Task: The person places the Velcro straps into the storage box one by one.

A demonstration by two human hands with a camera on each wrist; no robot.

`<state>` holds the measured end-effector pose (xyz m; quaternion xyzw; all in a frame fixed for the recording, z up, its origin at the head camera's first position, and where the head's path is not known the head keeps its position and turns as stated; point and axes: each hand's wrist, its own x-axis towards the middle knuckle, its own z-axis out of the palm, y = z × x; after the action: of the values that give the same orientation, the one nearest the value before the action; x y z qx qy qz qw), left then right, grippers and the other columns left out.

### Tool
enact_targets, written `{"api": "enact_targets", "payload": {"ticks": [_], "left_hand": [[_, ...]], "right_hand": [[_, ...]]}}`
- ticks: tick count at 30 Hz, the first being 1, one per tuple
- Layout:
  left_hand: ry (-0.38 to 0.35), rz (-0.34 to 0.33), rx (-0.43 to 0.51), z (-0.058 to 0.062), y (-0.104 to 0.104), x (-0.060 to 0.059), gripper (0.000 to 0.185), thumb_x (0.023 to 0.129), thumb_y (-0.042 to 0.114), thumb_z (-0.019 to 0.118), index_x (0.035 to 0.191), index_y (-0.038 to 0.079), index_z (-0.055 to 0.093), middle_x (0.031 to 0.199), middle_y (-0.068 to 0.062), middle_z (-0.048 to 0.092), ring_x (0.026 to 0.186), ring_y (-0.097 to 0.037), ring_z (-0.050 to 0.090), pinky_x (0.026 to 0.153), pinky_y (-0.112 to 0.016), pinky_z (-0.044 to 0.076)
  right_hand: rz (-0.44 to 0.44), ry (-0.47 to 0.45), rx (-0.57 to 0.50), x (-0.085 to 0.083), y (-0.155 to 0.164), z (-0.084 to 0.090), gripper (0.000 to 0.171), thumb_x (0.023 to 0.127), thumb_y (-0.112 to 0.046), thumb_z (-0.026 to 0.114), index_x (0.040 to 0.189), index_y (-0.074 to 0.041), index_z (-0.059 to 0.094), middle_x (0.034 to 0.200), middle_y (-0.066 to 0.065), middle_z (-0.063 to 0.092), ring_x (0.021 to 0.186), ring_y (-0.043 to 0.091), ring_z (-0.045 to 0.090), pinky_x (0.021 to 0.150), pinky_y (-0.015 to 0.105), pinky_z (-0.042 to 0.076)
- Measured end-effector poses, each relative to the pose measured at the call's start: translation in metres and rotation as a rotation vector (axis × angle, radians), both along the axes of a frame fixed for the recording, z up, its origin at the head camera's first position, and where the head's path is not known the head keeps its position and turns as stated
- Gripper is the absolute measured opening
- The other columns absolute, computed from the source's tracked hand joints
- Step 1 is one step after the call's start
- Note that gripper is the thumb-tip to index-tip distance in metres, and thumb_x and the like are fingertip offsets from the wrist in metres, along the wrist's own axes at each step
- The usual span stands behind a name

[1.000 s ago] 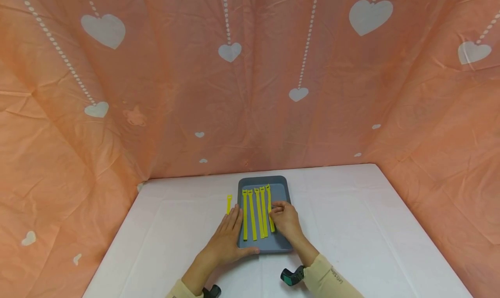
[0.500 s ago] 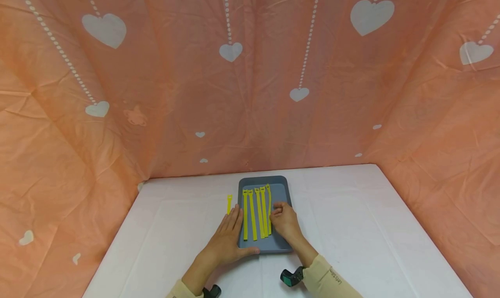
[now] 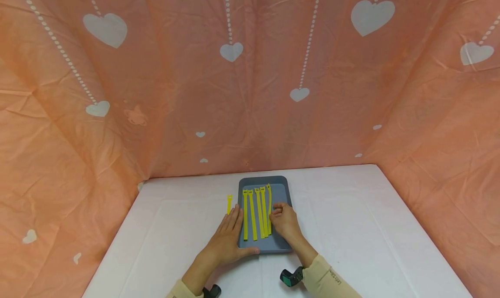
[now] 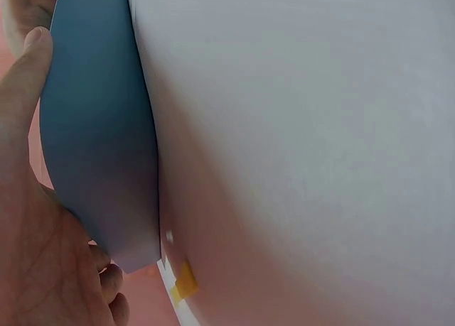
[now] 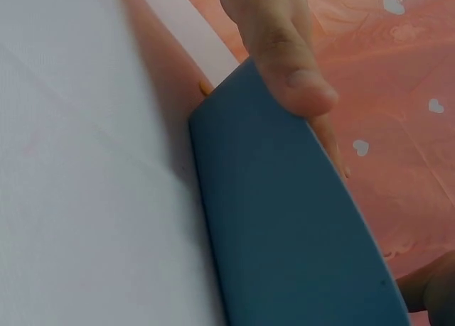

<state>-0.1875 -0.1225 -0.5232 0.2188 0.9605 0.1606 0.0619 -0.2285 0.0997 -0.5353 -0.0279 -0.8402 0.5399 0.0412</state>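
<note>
A blue-grey tray sits on the white table and holds several yellow straps laid side by side. One more yellow strap lies on the table left of the tray, its near end hidden under my left hand. That hand rests flat beside the tray, thumb against its front edge; the left wrist view shows the thumb on the tray. My right hand is inside the tray, fingertips touching the rightmost strap. The right wrist view shows only a finger over the tray's edge.
The white table is bounded at the back and both sides by an orange curtain with white hearts. Dark camera mounts sit on both wrists near the table's front edge.
The rightmost strap has shifted left and now lies straighter beside the others, as my right hand nudged it. My left hand has stayed put.
</note>
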Motion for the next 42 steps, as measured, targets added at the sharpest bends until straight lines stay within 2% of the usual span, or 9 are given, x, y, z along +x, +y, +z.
{"api": "enact_targets", "payload": {"ticks": [9,17,27,35,42], "left_hand": [[-0.006,0.003,0.002,0.001,0.001,0.0,0.129,0.087,0.081,0.069,0.171,-0.001,0.016,0.18,-0.02,0.004,0.166,-0.036,0.008,0.134,-0.053,0.015],[-0.001,0.001,0.0,0.002,0.001,-0.001,0.13,0.087,0.081,0.07,0.171,-0.002,0.016,0.179,-0.02,0.005,0.166,-0.037,0.009,0.134,-0.053,0.015],[-0.004,0.003,0.011,0.002,0.0,-0.001,0.13,0.086,0.081,0.07,0.171,-0.002,0.016,0.18,-0.02,0.005,0.166,-0.037,0.009,0.134,-0.053,0.016],[-0.008,0.0,0.006,0.001,-0.001,-0.001,0.131,0.086,0.083,0.068,0.171,-0.001,0.014,0.18,-0.019,0.004,0.166,-0.036,0.008,0.134,-0.052,0.015],[-0.004,-0.01,0.025,0.003,-0.001,0.0,0.13,0.086,0.08,0.071,0.17,-0.003,0.015,0.179,-0.022,0.005,0.166,-0.038,0.009,0.134,-0.054,0.015]], "right_hand": [[0.003,0.016,-0.007,0.002,-0.001,0.003,0.034,0.093,0.005,0.074,0.123,0.015,0.065,0.097,0.015,0.071,0.09,0.026,0.072,0.077,0.038,0.063],[-0.018,0.035,-0.059,0.001,0.0,0.003,0.035,0.092,0.004,0.075,0.123,0.015,0.066,0.098,0.016,0.073,0.089,0.025,0.072,0.072,0.028,0.061],[-0.004,0.054,-0.159,0.001,0.002,0.005,0.036,0.093,0.005,0.075,0.127,0.016,0.066,0.102,0.02,0.074,0.092,0.031,0.074,0.073,0.028,0.062],[0.014,0.07,-0.212,0.005,0.009,0.014,0.035,0.095,0.002,0.074,0.128,0.014,0.067,0.103,0.019,0.075,0.094,0.029,0.074,0.072,0.021,0.059],[0.008,0.083,-0.205,0.01,0.02,0.022,0.034,0.098,-0.001,0.072,0.13,0.01,0.069,0.107,0.017,0.076,0.1,0.031,0.074,0.074,0.02,0.058]]}}
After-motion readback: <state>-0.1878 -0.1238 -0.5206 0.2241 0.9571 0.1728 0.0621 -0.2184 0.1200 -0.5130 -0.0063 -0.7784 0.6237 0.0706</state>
